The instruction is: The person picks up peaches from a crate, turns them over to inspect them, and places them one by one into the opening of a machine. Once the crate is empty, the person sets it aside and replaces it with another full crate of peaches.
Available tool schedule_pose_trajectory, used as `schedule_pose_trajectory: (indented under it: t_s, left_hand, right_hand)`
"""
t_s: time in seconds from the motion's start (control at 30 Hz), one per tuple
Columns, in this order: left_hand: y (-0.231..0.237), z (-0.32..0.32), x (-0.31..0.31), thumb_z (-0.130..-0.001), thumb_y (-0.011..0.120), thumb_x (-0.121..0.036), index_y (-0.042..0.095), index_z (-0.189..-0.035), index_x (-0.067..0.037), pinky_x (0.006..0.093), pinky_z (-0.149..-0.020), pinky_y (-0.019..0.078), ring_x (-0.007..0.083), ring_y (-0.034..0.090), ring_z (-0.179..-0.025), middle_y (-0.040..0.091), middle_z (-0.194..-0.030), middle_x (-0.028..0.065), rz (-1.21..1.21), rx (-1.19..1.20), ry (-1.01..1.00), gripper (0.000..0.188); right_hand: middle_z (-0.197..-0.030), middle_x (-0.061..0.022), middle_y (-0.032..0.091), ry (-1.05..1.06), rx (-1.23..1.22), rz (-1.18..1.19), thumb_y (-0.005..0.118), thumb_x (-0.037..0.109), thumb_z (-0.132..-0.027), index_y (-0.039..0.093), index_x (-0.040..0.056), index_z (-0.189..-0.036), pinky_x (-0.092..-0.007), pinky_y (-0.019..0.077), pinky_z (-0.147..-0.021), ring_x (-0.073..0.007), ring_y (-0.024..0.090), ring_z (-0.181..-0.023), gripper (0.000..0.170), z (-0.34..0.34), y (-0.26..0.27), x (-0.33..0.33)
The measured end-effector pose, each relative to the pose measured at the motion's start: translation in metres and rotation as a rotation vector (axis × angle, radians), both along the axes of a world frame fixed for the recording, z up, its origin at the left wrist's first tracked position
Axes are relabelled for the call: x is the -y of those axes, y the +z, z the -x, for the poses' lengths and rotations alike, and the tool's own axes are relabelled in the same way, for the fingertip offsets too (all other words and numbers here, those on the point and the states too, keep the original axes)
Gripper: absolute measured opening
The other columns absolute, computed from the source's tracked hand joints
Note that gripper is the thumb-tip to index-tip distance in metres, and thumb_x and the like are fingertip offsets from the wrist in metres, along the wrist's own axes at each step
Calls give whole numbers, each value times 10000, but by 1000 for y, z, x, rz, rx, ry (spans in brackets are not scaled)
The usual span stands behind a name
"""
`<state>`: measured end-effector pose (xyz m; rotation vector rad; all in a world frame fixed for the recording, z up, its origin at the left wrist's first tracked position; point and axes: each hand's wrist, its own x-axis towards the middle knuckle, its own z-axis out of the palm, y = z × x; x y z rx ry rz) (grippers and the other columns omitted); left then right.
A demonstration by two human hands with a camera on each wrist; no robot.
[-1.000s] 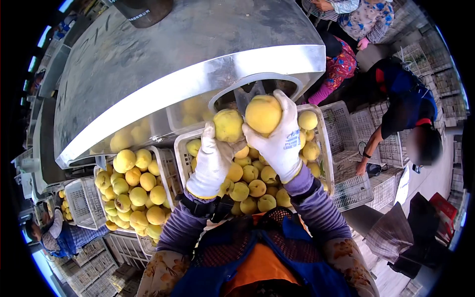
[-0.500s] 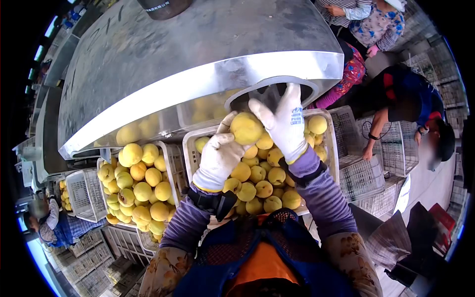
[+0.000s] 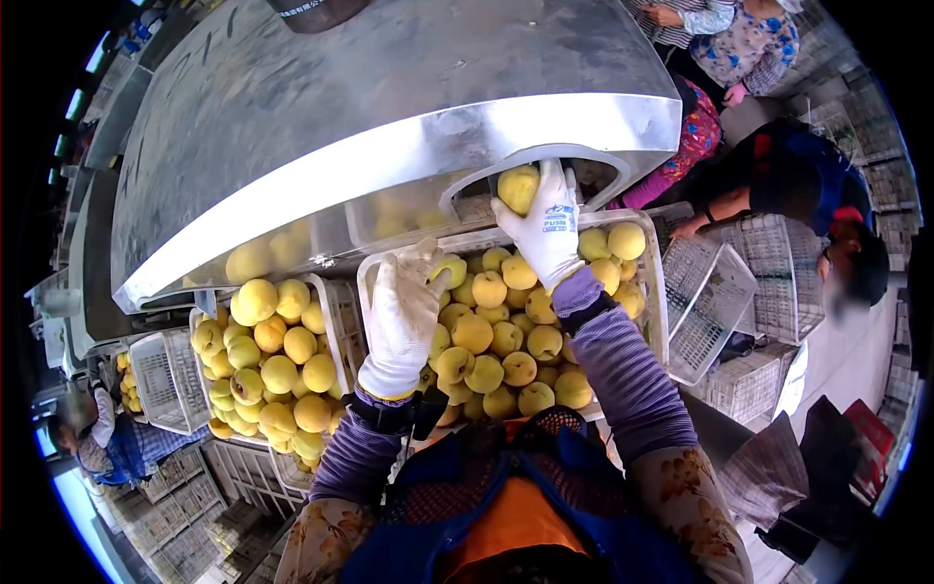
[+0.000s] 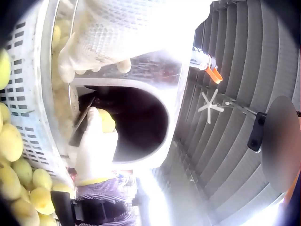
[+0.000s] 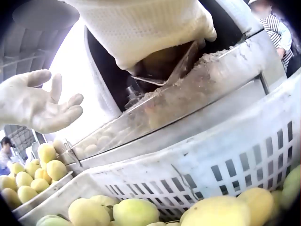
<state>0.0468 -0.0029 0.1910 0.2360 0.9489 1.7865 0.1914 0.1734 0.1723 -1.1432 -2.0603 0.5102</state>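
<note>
My gloved right hand (image 3: 545, 226) grips a yellow peach (image 3: 519, 188) at the round opening (image 5: 101, 77) in the front of a metal machine (image 3: 409, 88). Inside that opening, an angled metal piece (image 5: 181, 66) shows just under the right hand in the right wrist view. My left hand (image 3: 404, 307), gloved in white too, hovers over the left side of a white crate (image 3: 664, 321). Its fingers are spread and loosely bent, with nothing in them, as the right wrist view shows. Yellow peaches (image 3: 474, 333) fill the crate below both hands.
A second crate heaped with peaches (image 3: 277, 375) stands to the left, beside a white crate (image 3: 167, 384). At the right a person (image 3: 808, 185) bends over stacked crates (image 3: 715, 302). Further people (image 3: 744, 44) stand at the upper right. A dark container (image 3: 316, 12) sits on the machine.
The peach seen between both hands earlier is no longer there. My left hand has drawn left and opened; the right hand holds a peach at the opening. The person at right has shifted a crate.
</note>
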Motion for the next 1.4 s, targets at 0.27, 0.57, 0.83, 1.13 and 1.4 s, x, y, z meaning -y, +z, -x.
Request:
schedule_pose_trajectory:
  t_s: [0.27, 0.57, 0.83, 1.13, 1.4]
  left_hand:
    - [-13, 25, 43, -912, 645, -119, 523, -1330, -55, 384, -1059, 399, 275, 490, -1208, 494, -1299, 138, 290, -1215, -203, 440]
    - [-52, -25, 90, -737, 748, -195, 532, -1323, -102, 471, -1026, 406, 375, 515, -1165, 570, -1215, 149, 291, -2037, -1078, 632]
    - [-12, -12, 38, -924, 598, -143, 393, -1431, -25, 483, -1063, 451, 250, 561, -1216, 558, -1294, 118, 83, 133, -244, 560]
    - [39, -23, -6, -944, 575, -167, 402, -1402, 3, 504, -1033, 476, 270, 577, -1210, 569, -1277, 134, -102, 4, -263, 519]
    - [-32, -15, 18, -983, 586, -187, 337, -1456, 17, 395, -1008, 460, 245, 553, -1200, 549, -1308, 139, 298, -381, -218, 572]
  right_hand:
    - [-664, -194, 632, -71, 131, 75, 717, 468, -827, 676, -64, -759, -428, 518, -720, -332, 647, -689, 539, 6, 59, -20]
    - [-1242, -164, 573, 214, 653, 139, 785, 293, -731, 482, 75, -1334, -424, 508, -919, -337, 575, -1148, 709, -48, -108, 74]
    - [-1189, -171, 594, 329, -302, 685, 810, 198, -741, 468, 14, -1323, -362, 482, -967, -293, 606, -1109, 700, -53, 5, 97]
    - [-1269, -191, 548, 107, -194, 102, 799, 232, -723, 466, -10, -1330, -451, 427, -1040, -392, 531, -1154, 733, -38, 79, 77]
    - [-1259, -203, 520, -191, 106, -272, 749, 403, -769, 420, -25, -1305, -595, 252, -1132, -431, 422, -1305, 761, 19, -36, -2]
